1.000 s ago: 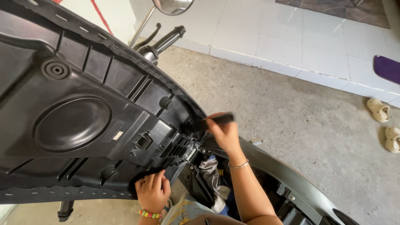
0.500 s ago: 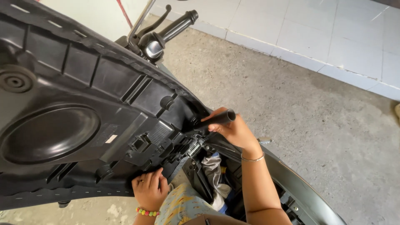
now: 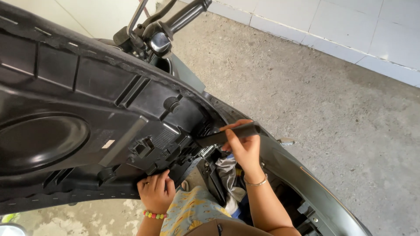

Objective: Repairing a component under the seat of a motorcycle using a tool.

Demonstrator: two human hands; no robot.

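Note:
A scooter's raised seat (image 3: 78,118) fills the left of the view, its black ribbed plastic underside facing me. My left hand (image 3: 156,191), with a beaded bracelet at the wrist, grips the seat's lower edge near the hinge. My right hand (image 3: 245,146), wearing a thin bangle, is closed around a black tool handle (image 3: 227,134) whose tip points into the seat hinge area (image 3: 199,150). Below the hands lies the open under-seat compartment (image 3: 227,183) with cloth and small items inside.
The scooter's handlebar grip and mirror stem (image 3: 175,22) rise at the top centre. Grey body panels (image 3: 306,183) curve down to the right. Rough concrete floor (image 3: 341,109) lies to the right, with a white tiled strip (image 3: 350,30) beyond it.
The view has shifted down and left, bringing the handlebar nearer the centre. My right hand holds the tool at the hinge as before; my left hand stays on the seat's edge.

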